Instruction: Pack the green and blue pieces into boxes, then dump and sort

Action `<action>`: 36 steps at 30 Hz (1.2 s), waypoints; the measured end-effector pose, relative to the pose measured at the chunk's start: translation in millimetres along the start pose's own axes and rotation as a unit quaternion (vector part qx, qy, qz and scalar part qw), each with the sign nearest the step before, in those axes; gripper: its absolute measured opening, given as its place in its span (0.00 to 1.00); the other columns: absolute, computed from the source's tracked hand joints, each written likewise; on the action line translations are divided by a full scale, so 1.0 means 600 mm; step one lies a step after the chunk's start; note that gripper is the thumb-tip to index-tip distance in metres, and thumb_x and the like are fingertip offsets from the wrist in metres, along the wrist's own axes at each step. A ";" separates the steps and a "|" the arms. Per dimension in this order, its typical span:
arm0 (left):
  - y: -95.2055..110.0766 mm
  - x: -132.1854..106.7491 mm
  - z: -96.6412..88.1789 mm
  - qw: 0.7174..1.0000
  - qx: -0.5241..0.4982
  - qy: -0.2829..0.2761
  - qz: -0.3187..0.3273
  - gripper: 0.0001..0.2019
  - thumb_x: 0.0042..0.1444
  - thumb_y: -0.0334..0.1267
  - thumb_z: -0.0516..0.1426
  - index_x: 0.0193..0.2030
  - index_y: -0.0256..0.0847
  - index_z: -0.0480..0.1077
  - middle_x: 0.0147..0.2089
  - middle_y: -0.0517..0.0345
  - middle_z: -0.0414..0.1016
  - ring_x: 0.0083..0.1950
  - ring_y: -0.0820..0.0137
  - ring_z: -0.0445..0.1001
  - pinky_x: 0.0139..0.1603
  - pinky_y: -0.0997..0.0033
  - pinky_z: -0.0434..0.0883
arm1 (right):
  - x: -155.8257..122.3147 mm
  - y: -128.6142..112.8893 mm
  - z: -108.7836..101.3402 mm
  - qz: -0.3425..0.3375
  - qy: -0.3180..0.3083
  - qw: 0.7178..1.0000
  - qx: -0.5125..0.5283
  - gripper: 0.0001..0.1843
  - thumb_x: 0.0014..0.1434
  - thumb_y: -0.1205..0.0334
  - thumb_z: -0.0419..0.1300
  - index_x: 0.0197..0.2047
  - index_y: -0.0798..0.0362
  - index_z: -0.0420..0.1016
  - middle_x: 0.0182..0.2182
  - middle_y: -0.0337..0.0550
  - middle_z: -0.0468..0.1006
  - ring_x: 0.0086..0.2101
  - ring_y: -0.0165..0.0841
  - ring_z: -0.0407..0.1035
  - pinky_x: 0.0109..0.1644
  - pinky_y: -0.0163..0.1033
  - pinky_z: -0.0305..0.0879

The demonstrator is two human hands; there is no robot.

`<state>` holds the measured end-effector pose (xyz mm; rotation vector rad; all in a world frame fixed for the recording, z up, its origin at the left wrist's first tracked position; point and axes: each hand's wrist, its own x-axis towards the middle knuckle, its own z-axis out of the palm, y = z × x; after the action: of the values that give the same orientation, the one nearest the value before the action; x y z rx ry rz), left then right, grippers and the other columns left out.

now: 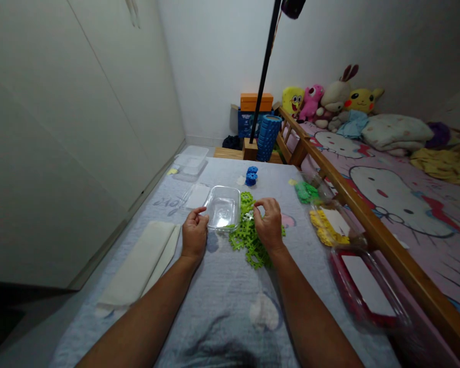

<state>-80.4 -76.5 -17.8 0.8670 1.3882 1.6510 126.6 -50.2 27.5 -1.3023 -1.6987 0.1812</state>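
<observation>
A clear plastic container point(223, 209), with nothing visible inside, sits mid-table. My left hand point(194, 234) grips its near left edge between thumb and fingers. Just right of the container lies a loose pile of light green interlocking plastic pieces point(249, 234). Over that pile, my right hand point(269, 221) is closed, thumb against the index finger. What is in this pinch is too small or hidden to make out. Behind the container stand stacked blue pieces point(251, 177).
Along the right edge are clear boxes with green pieces point(307, 192), yellow pieces point(325, 227) and red contents point(345, 286). A folded cream cloth point(141, 260) lies left. Another clear container point(191, 159) stands at the back left. A wooden bed rail point(341, 184) borders the right.
</observation>
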 end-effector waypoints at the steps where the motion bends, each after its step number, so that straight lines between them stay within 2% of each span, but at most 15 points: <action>1: 0.000 0.000 0.000 1.000 -0.001 -0.002 0.001 0.17 0.51 0.42 0.61 0.47 0.39 0.71 0.20 0.73 0.55 0.18 0.79 0.54 0.20 0.79 0.53 | 0.000 -0.002 0.001 -0.002 0.008 1.000 0.009 0.05 0.60 0.67 0.54 0.35 0.50 0.71 0.36 0.45 0.73 0.43 0.40 0.67 0.51 0.44 0.62; 5: 0.000 -0.001 0.001 1.000 -0.001 -0.007 0.001 0.17 0.51 0.42 0.62 0.47 0.39 0.71 0.21 0.73 0.55 0.19 0.78 0.54 0.20 0.79 0.53 | 0.003 -0.004 0.001 0.002 0.041 0.999 0.032 0.07 0.61 0.68 0.52 0.34 0.49 0.68 0.33 0.43 0.70 0.37 0.37 0.66 0.44 0.40 0.64; 9: 0.000 -0.001 0.001 1.000 0.005 -0.004 0.001 0.18 0.50 0.42 0.61 0.47 0.38 0.71 0.21 0.73 0.54 0.19 0.79 0.53 0.21 0.79 0.54 | -0.001 -0.016 0.008 0.001 0.046 0.996 0.075 0.06 0.61 0.68 0.53 0.34 0.50 0.68 0.33 0.42 0.70 0.37 0.35 0.67 0.43 0.39 0.65; 13: 0.001 -0.003 0.001 1.000 0.016 -0.003 0.005 0.17 0.52 0.42 0.61 0.47 0.39 0.71 0.21 0.73 0.54 0.19 0.79 0.53 0.21 0.79 0.53 | -0.013 -0.035 0.029 -0.007 -0.020 0.995 0.102 0.06 0.59 0.69 0.53 0.33 0.49 0.68 0.33 0.41 0.71 0.38 0.35 0.68 0.44 0.38 0.66; 17: 0.001 -0.003 0.001 1.000 0.019 -0.006 0.010 0.17 0.52 0.42 0.61 0.47 0.38 0.71 0.21 0.72 0.55 0.20 0.78 0.53 0.22 0.78 0.54 | -0.024 -0.040 0.043 -0.033 -0.102 0.988 0.107 0.09 0.58 0.71 0.53 0.36 0.50 0.71 0.37 0.45 0.75 0.42 0.36 0.69 0.49 0.40 0.65; 22: 0.002 -0.001 0.001 1.000 0.018 -0.002 0.000 0.17 0.51 0.42 0.61 0.47 0.39 0.72 0.21 0.72 0.54 0.19 0.78 0.54 0.22 0.79 0.53 | -0.027 -0.035 0.032 -0.061 -0.177 0.982 0.035 0.13 0.53 0.74 0.54 0.34 0.50 0.76 0.40 0.44 0.78 0.48 0.40 0.66 0.56 0.47 0.57; 26: 0.005 -0.003 0.003 1.000 0.020 0.004 -0.001 0.17 0.50 0.42 0.61 0.46 0.39 0.72 0.21 0.72 0.54 0.19 0.78 0.54 0.22 0.79 0.53 | -0.028 -0.040 0.022 -0.086 -0.240 0.967 0.014 0.11 0.54 0.72 0.55 0.33 0.49 0.77 0.37 0.41 0.79 0.49 0.40 0.65 0.62 0.51 0.50; 28: 0.007 -0.004 0.004 1.000 0.019 0.005 -0.002 0.17 0.50 0.42 0.61 0.46 0.38 0.72 0.21 0.72 0.54 0.19 0.78 0.54 0.21 0.78 0.53 | -0.029 -0.042 0.021 -0.088 -0.255 0.963 -0.003 0.12 0.56 0.70 0.55 0.34 0.48 0.79 0.39 0.41 0.79 0.51 0.40 0.64 0.65 0.54 0.46; 32: 0.007 -0.004 0.004 1.000 0.011 -0.003 -0.004 0.17 0.50 0.42 0.61 0.46 0.38 0.71 0.21 0.73 0.54 0.19 0.79 0.53 0.22 0.78 0.53 | -0.034 -0.042 0.023 -0.093 -0.253 0.961 -0.056 0.12 0.59 0.66 0.57 0.41 0.47 0.81 0.50 0.45 0.77 0.58 0.46 0.58 0.68 0.62 0.34; 34: 0.005 -0.003 0.002 1.000 0.010 -0.005 -0.002 0.17 0.51 0.42 0.61 0.46 0.38 0.71 0.21 0.73 0.54 0.19 0.79 0.52 0.22 0.78 0.53 | -0.037 -0.042 0.023 -0.091 -0.246 0.963 -0.067 0.15 0.58 0.66 0.57 0.46 0.47 0.80 0.53 0.47 0.75 0.61 0.48 0.56 0.69 0.63 0.34; 36: 0.002 -0.002 0.001 1.000 0.015 -0.004 0.002 0.17 0.51 0.42 0.61 0.47 0.38 0.71 0.21 0.73 0.54 0.19 0.79 0.52 0.22 0.78 0.54 | -0.037 -0.043 0.023 -0.085 -0.237 0.966 -0.059 0.17 0.56 0.68 0.57 0.48 0.47 0.79 0.53 0.47 0.74 0.60 0.46 0.56 0.69 0.62 0.36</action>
<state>-79.3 -77.4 -16.6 0.8937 1.4100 1.6308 98.6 -73.7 23.2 -1.2552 -2.2481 0.3138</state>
